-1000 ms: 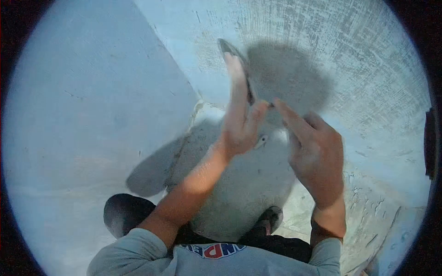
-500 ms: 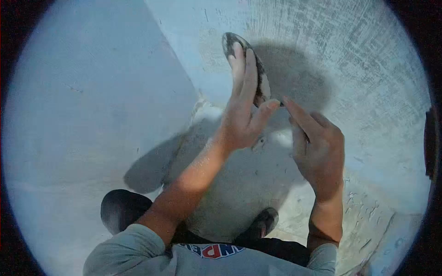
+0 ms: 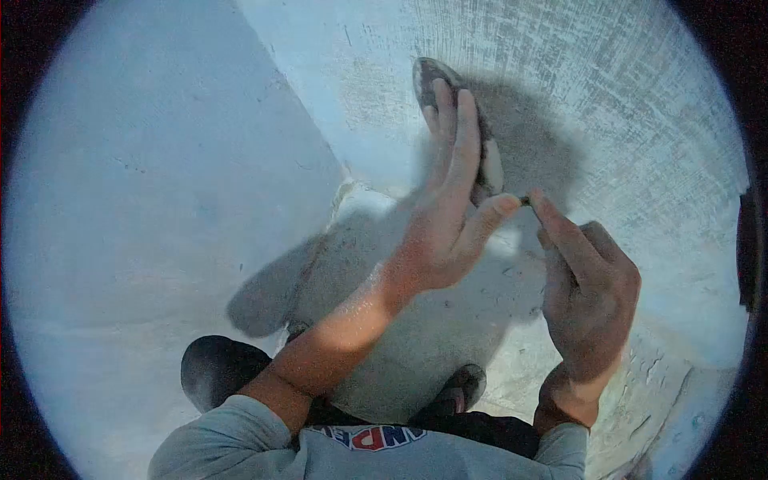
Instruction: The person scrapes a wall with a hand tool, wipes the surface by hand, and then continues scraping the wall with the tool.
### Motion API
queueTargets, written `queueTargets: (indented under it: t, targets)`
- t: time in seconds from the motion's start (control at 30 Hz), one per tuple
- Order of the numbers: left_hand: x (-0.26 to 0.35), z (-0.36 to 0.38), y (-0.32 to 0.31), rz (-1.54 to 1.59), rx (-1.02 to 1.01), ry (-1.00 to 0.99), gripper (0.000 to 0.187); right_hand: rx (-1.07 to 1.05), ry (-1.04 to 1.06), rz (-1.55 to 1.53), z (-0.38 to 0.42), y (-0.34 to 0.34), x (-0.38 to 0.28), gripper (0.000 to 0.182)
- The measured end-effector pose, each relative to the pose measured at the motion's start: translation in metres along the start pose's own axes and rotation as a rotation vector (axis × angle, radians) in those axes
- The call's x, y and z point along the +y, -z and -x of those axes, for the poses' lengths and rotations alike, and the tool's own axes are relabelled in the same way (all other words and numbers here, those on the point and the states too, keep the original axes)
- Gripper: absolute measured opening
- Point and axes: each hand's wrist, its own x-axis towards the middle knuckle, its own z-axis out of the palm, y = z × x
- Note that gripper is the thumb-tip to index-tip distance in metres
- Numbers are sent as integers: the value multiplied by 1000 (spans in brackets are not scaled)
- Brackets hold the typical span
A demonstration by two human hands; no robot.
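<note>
We press our left hand [image 3: 448, 216] flat, fingers together, over the grey disc [image 3: 448, 104] in the upper middle of the frame to steady it, while our right hand [image 3: 588, 296] pinches its lower edge.

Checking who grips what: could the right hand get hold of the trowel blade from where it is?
Probably yes. The right hand sits beside the trowel blade, its forefinger at the lower end where the left hand presses it to the wall; nothing lies between.

Left hand [image 3: 448, 216] raised, fingers extended upward, right hand [image 3: 588, 300] loosely curled, index finger pointing up
</note>
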Motion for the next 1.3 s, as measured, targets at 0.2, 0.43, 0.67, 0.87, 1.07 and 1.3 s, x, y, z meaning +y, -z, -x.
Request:
queueTargets:
  t: [0.2, 0.43, 0.67, 0.87, 1.07, 1.3]
  targets:
    - [-29, 13, -5, 37, 50, -47, 103, -95, -29, 70, -2, -8, -11, 55]
    - [-33, -4, -2, -9, 92, -70, 102, -59, 51, 52, -19, -15, 3, 55]
    - [-10, -5, 0, 10, 17, -114, 101, -74, -43, 15, -8, 7, -10, 53]
    - [-23, -3, 1, 17, 49, -110, 101, -81, 17, 83, -8, -10, -7, 53]
    - [-43, -3, 1, 66, 111, -119, 101, -103, 43, 61, -22, -20, -11, 56]
    - [-29, -2, -2, 80, 70, -174, 103, -101, -7, 55, -6, 3, -16, 56]
